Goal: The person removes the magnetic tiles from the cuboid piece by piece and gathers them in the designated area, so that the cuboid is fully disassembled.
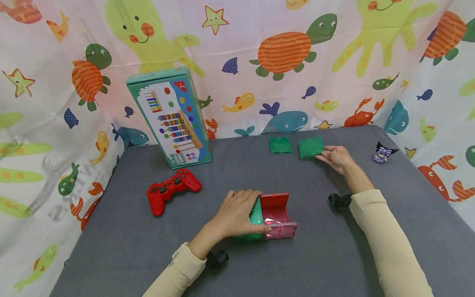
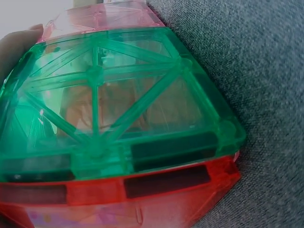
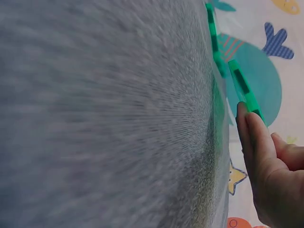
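My left hand [image 1: 237,214] grips a box-like build of magnetic tiles, its thumb along the front and its fingers over the far side. Green tiles [image 1: 256,216] form the build's left part, and red tiles [image 1: 275,212] its right part, which gapes toward the right. Up close in the left wrist view, a green tile [image 2: 137,133] meets a red tile [image 2: 95,192] along an edge. My right hand [image 1: 337,159] pinches a single green magnetic tile [image 1: 311,147] by its right edge, tilted above the table in the right wrist view. Beside it lies another green tile [image 1: 280,144].
A red game controller [image 1: 172,189] lies to the left, with a tall green toy box [image 1: 172,119] standing behind it. At the right back sits a small figurine [image 1: 383,153]. A patterned sea-animal curtain [image 1: 237,82] borders the grey table [image 1: 148,251].
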`<move>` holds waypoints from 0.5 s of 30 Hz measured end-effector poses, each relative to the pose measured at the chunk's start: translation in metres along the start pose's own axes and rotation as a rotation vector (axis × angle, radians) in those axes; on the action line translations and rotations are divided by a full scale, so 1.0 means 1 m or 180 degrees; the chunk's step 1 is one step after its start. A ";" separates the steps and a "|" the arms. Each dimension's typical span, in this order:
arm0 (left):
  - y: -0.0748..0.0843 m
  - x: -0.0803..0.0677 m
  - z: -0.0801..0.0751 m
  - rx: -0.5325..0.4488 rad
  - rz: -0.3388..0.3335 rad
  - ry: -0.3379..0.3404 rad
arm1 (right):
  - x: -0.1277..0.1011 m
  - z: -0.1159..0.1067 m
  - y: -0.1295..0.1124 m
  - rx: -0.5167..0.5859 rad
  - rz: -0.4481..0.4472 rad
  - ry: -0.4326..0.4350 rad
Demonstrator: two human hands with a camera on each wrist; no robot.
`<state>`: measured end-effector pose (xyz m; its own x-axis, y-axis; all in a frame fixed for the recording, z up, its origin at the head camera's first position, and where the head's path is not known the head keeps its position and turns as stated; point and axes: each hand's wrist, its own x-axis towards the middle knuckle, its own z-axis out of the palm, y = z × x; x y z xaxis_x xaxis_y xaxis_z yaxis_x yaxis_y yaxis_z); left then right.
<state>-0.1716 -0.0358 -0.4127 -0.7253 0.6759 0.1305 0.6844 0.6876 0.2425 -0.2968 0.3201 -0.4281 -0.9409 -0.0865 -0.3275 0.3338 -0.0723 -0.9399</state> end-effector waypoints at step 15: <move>-0.002 0.000 0.000 0.0022 0.0017 0.0013 | 0.028 0.003 -0.007 -0.0290 0.0254 0.0509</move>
<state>-0.1727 -0.0368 -0.4130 -0.7219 0.6785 0.1357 0.6888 0.6858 0.2351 -0.3250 0.3154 -0.4299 -0.9112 0.0711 -0.4058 0.4080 0.0194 -0.9128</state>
